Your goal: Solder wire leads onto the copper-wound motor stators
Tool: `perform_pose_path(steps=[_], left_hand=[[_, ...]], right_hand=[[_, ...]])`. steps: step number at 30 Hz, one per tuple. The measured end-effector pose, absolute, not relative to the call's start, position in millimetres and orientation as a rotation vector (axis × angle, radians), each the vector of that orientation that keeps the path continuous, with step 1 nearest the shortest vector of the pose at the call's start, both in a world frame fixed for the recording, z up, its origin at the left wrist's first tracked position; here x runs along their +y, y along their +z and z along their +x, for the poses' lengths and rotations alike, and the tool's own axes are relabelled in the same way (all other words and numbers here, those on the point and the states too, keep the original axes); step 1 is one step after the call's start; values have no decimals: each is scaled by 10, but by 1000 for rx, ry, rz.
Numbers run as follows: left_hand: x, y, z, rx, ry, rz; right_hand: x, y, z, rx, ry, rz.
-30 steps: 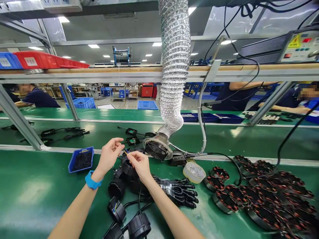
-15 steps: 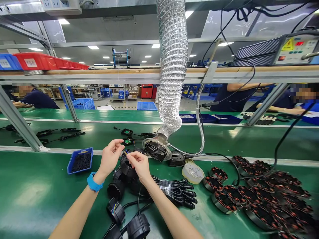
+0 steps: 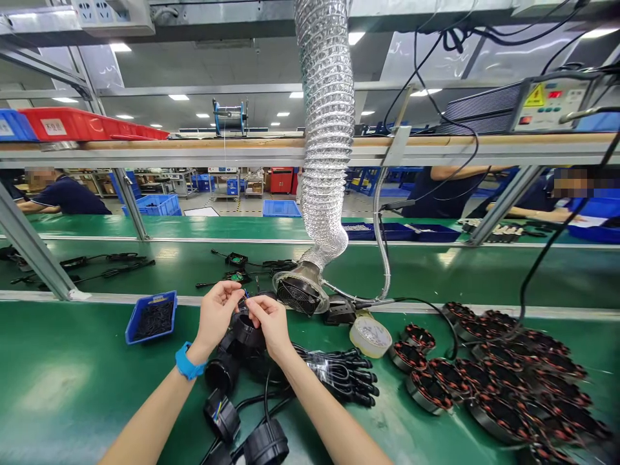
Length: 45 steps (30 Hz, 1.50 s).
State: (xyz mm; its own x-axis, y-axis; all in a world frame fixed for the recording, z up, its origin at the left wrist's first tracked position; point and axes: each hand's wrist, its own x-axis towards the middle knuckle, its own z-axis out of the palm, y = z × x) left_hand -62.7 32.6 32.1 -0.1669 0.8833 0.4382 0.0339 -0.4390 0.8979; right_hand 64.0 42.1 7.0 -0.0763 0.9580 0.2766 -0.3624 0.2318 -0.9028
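The left hand (image 3: 216,318) and right hand (image 3: 271,324) meet above the counter (image 3: 72,361), each with thumb and forefinger closed in a pinch on thin coloured wires (image 3: 246,294). The wires lie between the fingertips, directly over a black ring-shaped housing (image 3: 248,331); which strand each hand grips is too small to tell. Whether the wires come out of this housing cannot be confirmed, since the fingers cover the junction. Probable faults: a light or uneven pinch may let a strand slip and spring away from its neighbours; a hard pull may strain or break a conductor; strands crossed under the fingertips may be confused, as the colours show only in short lengths. The right forearm passes above a bundle of black cables (image 3: 336,376), and lowering it could catch a loop and drag the housings. Loose housings (image 3: 221,414) near the counter's front edge have cables running among them, so a tug on one cable may shift or tip another unit. The extractor fan (image 3: 296,296), under the foil duct (image 3: 327,129), sits just beyond the right hand; a careless outward sweep could strike it. The blue tray (image 3: 152,316) of small black parts stands apart, left of the left hand.
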Motion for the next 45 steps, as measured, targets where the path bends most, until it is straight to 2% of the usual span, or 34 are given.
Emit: perform_pose_path(steps=[7, 29, 38, 45], left_hand=[[378, 326, -668, 960, 1742, 1223], [348, 423, -779, 1006, 1689, 1374], [335, 565, -1030, 1100, 1324, 1599], [321, 594, -1092, 1037, 1188, 1677]], right_hand=[[396, 118, 643, -1105, 1292, -690], [400, 104, 638, -1136, 1291, -724], [423, 106, 670, -1378, 1148, -755], [404, 90, 645, -1387, 1208, -743]])
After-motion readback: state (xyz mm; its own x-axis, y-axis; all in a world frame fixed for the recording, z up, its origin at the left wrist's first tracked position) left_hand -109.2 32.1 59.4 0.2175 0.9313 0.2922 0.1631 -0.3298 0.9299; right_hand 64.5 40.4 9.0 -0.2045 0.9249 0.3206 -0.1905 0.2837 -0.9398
